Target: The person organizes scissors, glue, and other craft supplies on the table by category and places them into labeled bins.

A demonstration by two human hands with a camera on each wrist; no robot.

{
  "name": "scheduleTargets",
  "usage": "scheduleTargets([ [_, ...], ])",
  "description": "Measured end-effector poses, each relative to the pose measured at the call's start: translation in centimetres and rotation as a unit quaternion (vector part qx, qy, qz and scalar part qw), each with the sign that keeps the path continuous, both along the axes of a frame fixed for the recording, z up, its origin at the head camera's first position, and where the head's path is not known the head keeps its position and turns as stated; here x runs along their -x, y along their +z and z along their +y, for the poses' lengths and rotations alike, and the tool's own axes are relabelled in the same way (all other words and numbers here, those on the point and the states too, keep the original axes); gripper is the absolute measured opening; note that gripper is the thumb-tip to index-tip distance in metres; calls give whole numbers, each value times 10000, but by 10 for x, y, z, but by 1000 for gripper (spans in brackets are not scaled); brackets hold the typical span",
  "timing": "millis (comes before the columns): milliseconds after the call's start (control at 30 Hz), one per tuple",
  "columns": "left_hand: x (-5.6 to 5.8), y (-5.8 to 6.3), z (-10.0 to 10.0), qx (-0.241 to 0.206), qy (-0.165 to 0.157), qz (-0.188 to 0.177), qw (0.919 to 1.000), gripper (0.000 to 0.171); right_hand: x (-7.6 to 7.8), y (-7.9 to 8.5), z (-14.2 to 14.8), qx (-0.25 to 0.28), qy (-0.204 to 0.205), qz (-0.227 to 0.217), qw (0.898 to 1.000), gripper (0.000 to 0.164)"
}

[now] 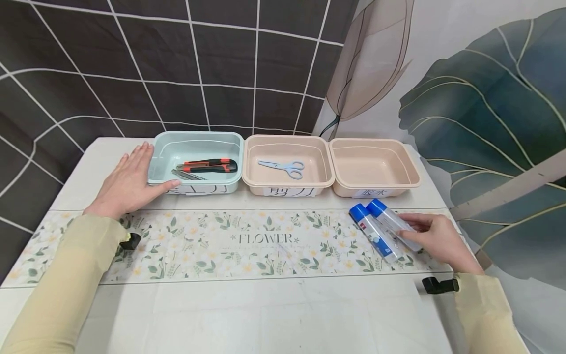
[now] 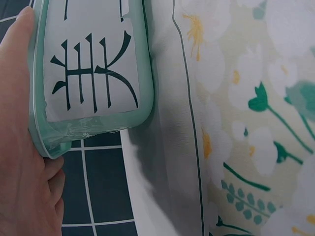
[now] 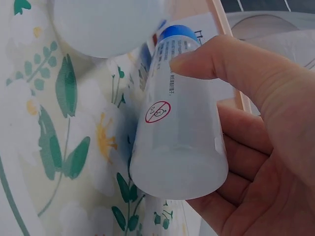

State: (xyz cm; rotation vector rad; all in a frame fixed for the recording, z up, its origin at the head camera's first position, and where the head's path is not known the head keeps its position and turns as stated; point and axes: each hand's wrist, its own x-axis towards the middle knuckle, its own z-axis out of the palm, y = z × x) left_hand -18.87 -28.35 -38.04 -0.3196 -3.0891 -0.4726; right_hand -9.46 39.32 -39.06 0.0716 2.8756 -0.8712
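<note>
My left hand [image 1: 128,182] rests against the left end of the pale blue-green box [image 1: 230,183], its fingers straight along the side and its thumb by the front rim. Inside that box lie a red-and-black utility knife [image 1: 208,165] and grey blades [image 1: 187,175]. Over at the right, my right hand [image 1: 435,238] holds a clear glue bottle [image 3: 179,140] with a blue cap between thumb and fingers. A second blue-capped glue bottle [image 1: 376,233] lies tilted right beside it, in front of the right-hand box.
Two beige boxes stand in line with the blue-green one: the middle box [image 1: 252,184] contains light blue scissors [image 1: 285,168], the right box [image 1: 413,183] bears a label on its front. A flower-printed strip [image 1: 265,263] runs across the white table [image 1: 274,314]. A dark gridded cloth [image 1: 225,59] hangs behind.
</note>
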Motion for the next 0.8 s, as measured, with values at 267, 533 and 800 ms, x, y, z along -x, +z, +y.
scheduleTargets([
  [267, -1, 1, 0, 20, -4, 41, 10000, 114, -3, 6, 1, 58, 61, 155, 9998, 56],
  [533, -1, 1, 0, 14, -8, 41, 10000, 114, -2, 17, -1, 17, 93, 201, 9998, 55],
  [800, 0, 0, 1, 4, -8, 33, 10000, 114, -4, 32, -3, 75, 16, 271, 9996, 55],
])
